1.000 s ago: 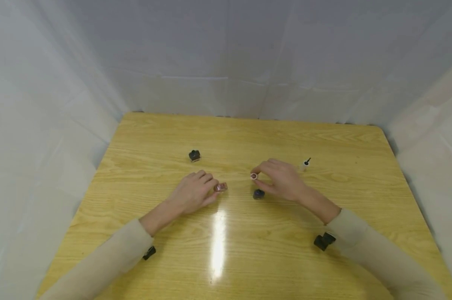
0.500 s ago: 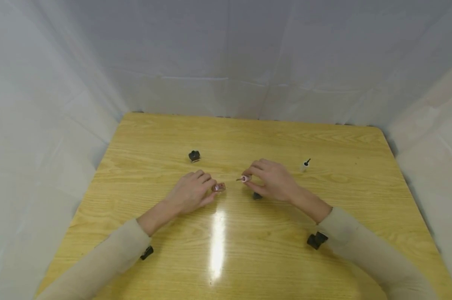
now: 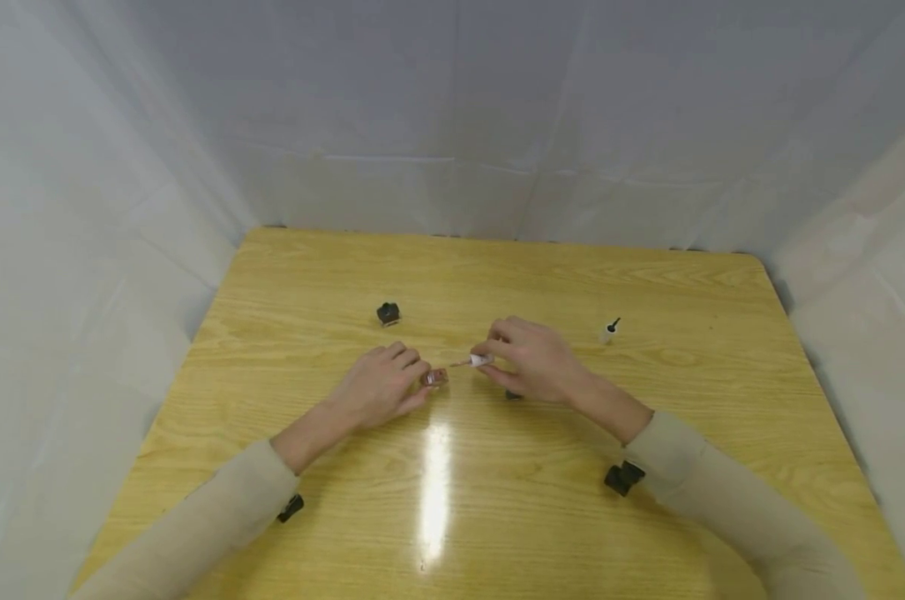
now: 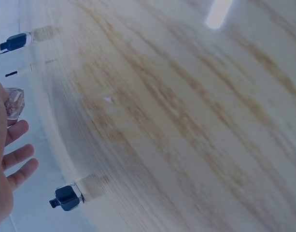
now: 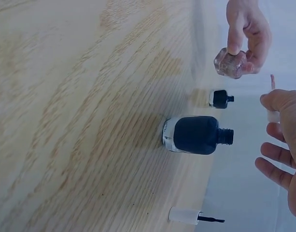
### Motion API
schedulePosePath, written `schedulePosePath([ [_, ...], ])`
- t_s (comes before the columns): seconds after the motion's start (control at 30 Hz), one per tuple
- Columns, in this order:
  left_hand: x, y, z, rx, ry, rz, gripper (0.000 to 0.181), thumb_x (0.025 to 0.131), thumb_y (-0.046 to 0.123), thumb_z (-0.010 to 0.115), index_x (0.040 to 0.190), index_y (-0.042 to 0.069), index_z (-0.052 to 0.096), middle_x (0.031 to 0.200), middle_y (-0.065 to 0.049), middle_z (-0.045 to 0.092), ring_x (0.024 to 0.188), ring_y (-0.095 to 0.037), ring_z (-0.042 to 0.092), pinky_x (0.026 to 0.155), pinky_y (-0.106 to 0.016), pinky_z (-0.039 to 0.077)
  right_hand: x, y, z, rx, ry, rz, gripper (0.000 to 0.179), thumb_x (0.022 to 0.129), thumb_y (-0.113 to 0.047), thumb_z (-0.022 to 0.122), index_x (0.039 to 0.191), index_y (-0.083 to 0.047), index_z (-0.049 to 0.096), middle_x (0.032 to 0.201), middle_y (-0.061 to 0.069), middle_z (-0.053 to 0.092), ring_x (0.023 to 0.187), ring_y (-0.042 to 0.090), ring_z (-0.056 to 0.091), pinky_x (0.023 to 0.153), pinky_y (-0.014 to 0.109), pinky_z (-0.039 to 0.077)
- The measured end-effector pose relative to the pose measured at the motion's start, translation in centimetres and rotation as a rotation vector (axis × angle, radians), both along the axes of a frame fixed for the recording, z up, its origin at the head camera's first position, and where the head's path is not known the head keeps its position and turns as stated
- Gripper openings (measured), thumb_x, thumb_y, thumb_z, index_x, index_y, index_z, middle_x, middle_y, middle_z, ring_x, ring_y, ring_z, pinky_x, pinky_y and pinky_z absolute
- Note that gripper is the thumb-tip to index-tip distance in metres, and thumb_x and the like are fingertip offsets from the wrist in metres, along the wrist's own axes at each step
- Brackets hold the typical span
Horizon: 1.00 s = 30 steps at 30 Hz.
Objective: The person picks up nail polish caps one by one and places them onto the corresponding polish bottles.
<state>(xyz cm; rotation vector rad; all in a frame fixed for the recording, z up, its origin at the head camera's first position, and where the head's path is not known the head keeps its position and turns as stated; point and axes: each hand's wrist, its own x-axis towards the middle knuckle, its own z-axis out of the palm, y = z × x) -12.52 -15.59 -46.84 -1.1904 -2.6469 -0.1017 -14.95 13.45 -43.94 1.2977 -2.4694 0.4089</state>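
Between thumb and fingers, my left hand (image 3: 383,382) holds a clear glass nail polish bottle (image 3: 435,377) with pinkish polish, tilted above the table. My right hand (image 3: 531,358) pinches the white cap (image 3: 481,360) of a nail polish brush. Its pink-coated bristles (image 3: 458,363) point left, the tip close to the bottle and apart from it. In the right wrist view the brush (image 5: 273,81) sticks up past my right thumb. An uncapped dark nail polish bottle (image 5: 196,135) stands below my right hand, mostly hidden by it in the head view.
Another uncapped dark bottle (image 3: 388,313) stands behind my left hand. To the right of my right hand, a white cap (image 3: 609,333) stands upright with its black brush pointing up. Black devices sit under both wrists, one at the right sleeve (image 3: 623,477). Pale sheeting surrounds the wooden table (image 3: 332,267).
My right hand has moved left toward the pink bottle, and the brush has swung round to point left. My left hand has shifted slightly left, still holding the bottle.
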Motion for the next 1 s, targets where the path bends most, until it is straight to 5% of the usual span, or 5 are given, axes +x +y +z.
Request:
schedulePosePath([
  [0.27, 0.0, -0.1, 0.1, 0.005, -0.009, 0.002, 0.029, 0.097, 0.038, 0.072, 0.111, 0.012, 0.074, 0.108, -0.006, 0.077, 0.1, -0.023, 0.071, 0.087, -0.037, 0.065, -0.4, -0.6, 0.0, 0.014, 0.035, 0.027, 0.021, 0.088, -0.026, 0.087, 0.107, -0.019, 0.081, 0.095, 0.0, 0.067, 0.076, 0.011, 0.058, 0.063, 0.021, 0.051],
  [0.57, 0.0, -0.1, 0.2, 0.001, -0.021, 0.011, 0.03, 0.097, 0.038, 0.072, 0.112, 0.012, 0.074, 0.108, -0.007, 0.077, 0.1, -0.022, 0.071, 0.088, -0.037, 0.065, -0.2, -1.3, 0.6, 0.095, -0.03, 0.014, 0.02, 0.092, -0.029, 0.083, 0.111, -0.022, 0.082, 0.098, -0.001, 0.066, 0.079, 0.01, 0.058, 0.063, 0.02, 0.05],
  [1.0, 0.0, -0.2, -0.3, 0.006, 0.029, -0.012, 0.029, 0.097, 0.039, 0.072, 0.109, 0.013, 0.074, 0.104, -0.005, 0.077, 0.096, -0.021, 0.071, 0.081, -0.033, 0.065, -0.1, -1.6, 0.7, 0.116, -0.019, 0.042, 0.019, 0.093, -0.026, 0.082, 0.112, -0.022, 0.082, 0.099, -0.001, 0.065, 0.079, 0.01, 0.055, 0.06, 0.019, 0.046],
])
